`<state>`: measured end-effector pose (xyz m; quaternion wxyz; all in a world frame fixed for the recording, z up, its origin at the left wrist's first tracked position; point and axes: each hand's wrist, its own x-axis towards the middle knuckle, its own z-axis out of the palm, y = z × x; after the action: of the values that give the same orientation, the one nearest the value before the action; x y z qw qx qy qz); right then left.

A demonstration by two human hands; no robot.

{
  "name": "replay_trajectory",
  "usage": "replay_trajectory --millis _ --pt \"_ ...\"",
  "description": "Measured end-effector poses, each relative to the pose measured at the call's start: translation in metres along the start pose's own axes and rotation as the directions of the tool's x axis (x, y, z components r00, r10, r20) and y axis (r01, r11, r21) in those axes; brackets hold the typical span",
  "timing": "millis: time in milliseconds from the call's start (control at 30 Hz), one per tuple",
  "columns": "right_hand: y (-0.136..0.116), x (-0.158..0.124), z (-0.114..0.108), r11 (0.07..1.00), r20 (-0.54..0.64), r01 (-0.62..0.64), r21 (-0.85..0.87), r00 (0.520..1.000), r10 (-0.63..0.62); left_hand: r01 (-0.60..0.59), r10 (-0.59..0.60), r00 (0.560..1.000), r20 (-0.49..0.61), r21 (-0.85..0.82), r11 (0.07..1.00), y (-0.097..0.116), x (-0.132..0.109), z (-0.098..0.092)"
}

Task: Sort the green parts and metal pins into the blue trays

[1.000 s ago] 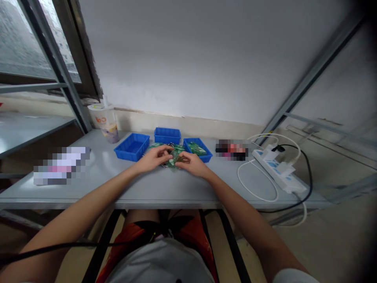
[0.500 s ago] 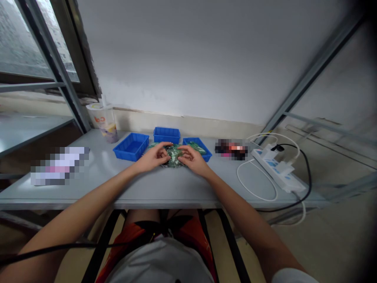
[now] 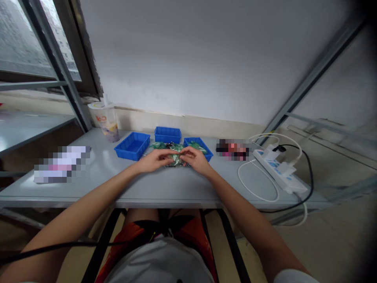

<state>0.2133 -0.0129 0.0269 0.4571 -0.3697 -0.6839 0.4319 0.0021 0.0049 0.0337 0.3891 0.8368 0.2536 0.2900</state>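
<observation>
Both hands meet at the middle of the table over a pile of shiny, crinkled green plastic packets [image 3: 176, 160]; what the packets contain is too small to make out. My left hand [image 3: 156, 160] pinches the left side of a packet between thumb and fingers. From the right, my right hand [image 3: 193, 157] has its thumb and fingertips closed on the same packet. More green material and some thin dark pieces lie just behind the fingers. Close to my right hand, a blue tray [image 3: 208, 154] holds further green packets.
A bare-bottomed blue tray [image 3: 132, 146] sits left of the pile, another blue tray [image 3: 167, 135] behind it. A drink cup [image 3: 108, 125] stands at the back left. At right lie a power strip [image 3: 279, 171] and looping cables. Two blurred-out objects rest on the table [image 3: 165, 192].
My fingers have come down and closer together over the packet, with the left fingers flatter. More of the green pile shows behind them. The view has shifted slightly.
</observation>
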Motion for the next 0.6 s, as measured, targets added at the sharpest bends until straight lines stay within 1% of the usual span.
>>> replay_trajectory --millis 100,300,600 --pt "0.0012 0.0003 -0.0005 1.000 0.017 0.006 0.021 1.000 -0.006 0.012 -0.012 1.000 0.011 0.001 1.000 -0.0012 -0.0002 0.0004" --pt "0.0012 -0.0005 -0.0014 1.000 0.028 0.011 0.007 1.000 -0.011 -0.025 0.024 0.999 -0.036 -0.029 0.999 -0.0003 0.0006 0.0023" --pt "-0.0022 -0.0015 -0.0016 0.999 0.059 0.012 -0.031 0.998 -0.010 -0.023 0.022 1.000 -0.010 -0.023 0.999 0.0010 -0.0001 0.0016"
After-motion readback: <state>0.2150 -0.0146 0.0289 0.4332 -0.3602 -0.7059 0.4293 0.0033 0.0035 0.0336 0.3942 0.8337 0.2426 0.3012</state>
